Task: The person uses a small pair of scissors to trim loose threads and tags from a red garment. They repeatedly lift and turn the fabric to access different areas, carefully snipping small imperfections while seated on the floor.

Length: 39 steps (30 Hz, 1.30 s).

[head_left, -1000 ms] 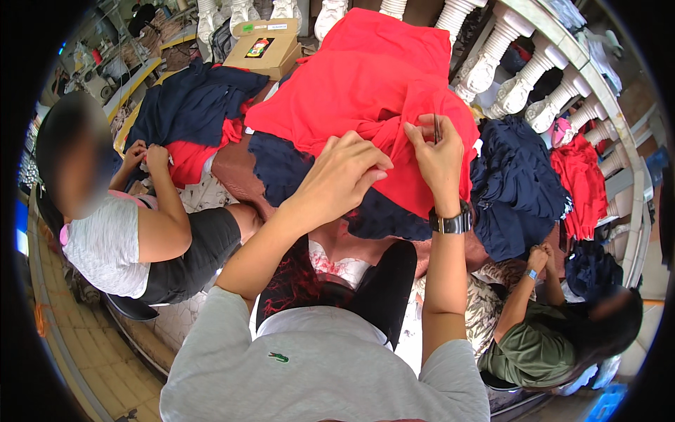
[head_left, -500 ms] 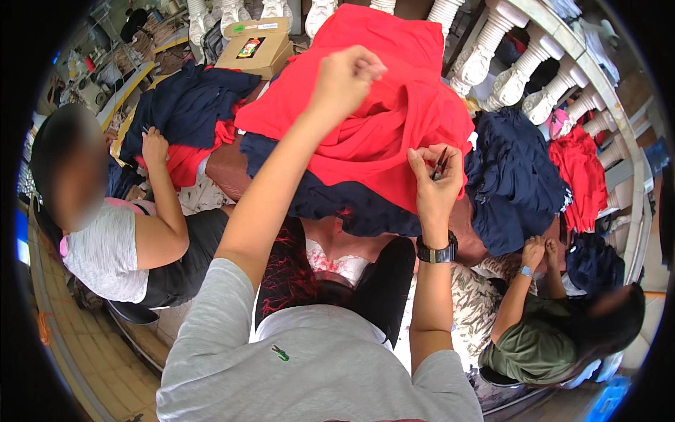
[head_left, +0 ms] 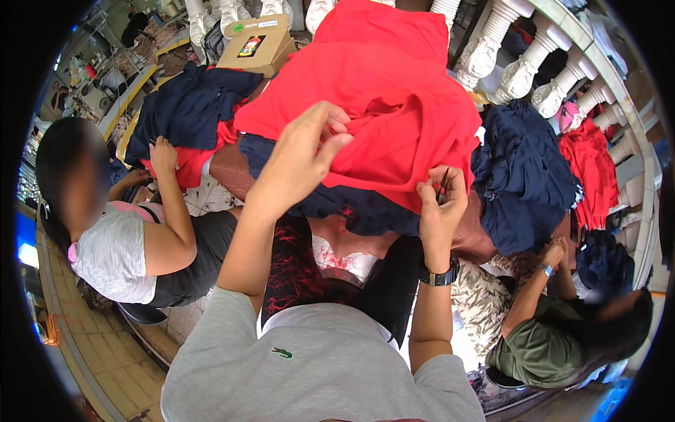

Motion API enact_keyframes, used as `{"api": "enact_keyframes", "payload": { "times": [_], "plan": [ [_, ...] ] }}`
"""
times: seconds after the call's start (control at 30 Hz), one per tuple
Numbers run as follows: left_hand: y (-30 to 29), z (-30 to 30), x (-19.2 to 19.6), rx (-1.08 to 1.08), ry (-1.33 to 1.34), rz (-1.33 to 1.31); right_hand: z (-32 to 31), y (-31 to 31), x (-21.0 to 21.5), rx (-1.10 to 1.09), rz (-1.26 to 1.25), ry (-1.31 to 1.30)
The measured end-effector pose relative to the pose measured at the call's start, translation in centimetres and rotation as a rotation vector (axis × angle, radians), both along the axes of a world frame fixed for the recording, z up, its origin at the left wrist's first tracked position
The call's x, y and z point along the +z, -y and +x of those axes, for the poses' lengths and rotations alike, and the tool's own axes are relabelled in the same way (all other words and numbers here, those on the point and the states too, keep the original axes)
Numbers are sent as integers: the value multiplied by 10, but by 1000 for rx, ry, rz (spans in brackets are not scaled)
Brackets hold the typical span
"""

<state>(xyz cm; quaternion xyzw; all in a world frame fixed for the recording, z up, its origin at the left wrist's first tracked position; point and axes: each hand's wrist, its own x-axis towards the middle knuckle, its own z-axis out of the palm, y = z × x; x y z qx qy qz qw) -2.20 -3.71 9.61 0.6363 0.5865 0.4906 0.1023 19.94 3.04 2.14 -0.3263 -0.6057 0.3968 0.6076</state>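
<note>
A large red garment (head_left: 394, 63) lies spread over the work surface before me, its near part folded into a loose opening. My left hand (head_left: 302, 151) is held above the garment's near left part, fingers curved and apart, with nothing visible in it. At the near right edge of the garment, my right hand (head_left: 444, 204) is closed around small dark thread snips (head_left: 444, 186), their points upward. Its thumb and fingertips are against the red cloth; whether they pinch it I cannot tell. Dark navy cloth (head_left: 351, 207) shows beneath the garment's near edge.
Navy garments (head_left: 524, 169) are heaped at the right, with red cloth (head_left: 587, 172) beyond. More navy cloth (head_left: 190, 105) lies at the left near a cardboard box (head_left: 256, 49). Co-workers sit on my left (head_left: 112, 246) and right (head_left: 545, 337). White balusters (head_left: 481, 53) line the far side.
My left hand has come back toward me from above the middle of the red garment, and its fingers have spread. The right hand, still with the snips, has shifted slightly nearer and right.
</note>
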Motion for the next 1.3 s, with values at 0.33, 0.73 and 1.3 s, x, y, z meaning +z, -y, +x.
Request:
{"api": "enact_keyframes", "payload": {
  "times": [0.33,0.73,1.3],
  "plan": [
    [27,-33,-11,227,159,189,-42,10,65,223,497,361],
    [-7,-1,-53,389,185,432,-89,-16,117,83,697,463],
    [35,18,-59,55,34,468,4,-8,62,-142,142,61]
  ]
}}
